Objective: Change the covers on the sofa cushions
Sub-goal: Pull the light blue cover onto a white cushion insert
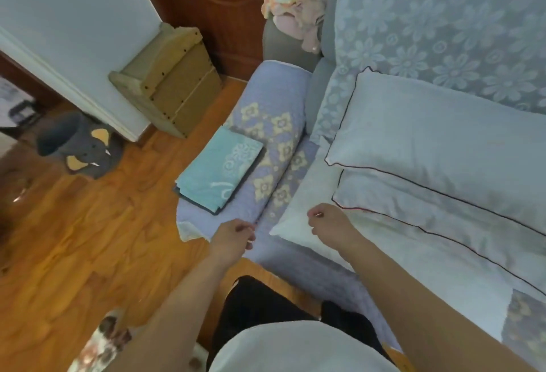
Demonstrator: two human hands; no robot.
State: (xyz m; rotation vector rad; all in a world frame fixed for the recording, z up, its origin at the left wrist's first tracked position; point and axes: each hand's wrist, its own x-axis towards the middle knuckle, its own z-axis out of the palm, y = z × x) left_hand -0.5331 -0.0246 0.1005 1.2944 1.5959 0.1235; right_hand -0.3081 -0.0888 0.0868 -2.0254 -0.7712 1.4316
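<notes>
Two pale cushions with dark red piping lie stacked on the sofa seat, the upper cushion (437,141) overlapping the lower cushion (393,241). A folded teal cover (220,169) with a white swirl pattern rests on the sofa armrest (274,90), which is draped in lilac fabric with yellow flowers. My left hand (235,237) hovers at the armrest's front end, fingers curled, holding nothing. My right hand (328,220) is over the lower cushion's near left corner, fingers curled too, with nothing seen in its grip.
The sofa back carries a blue lace throw (443,22). Plush toys (298,10) sit at the armrest's far end. On the wooden floor stand a small wooden shelf unit (171,81) and a grey elephant basket (79,147). My legs are against the sofa front.
</notes>
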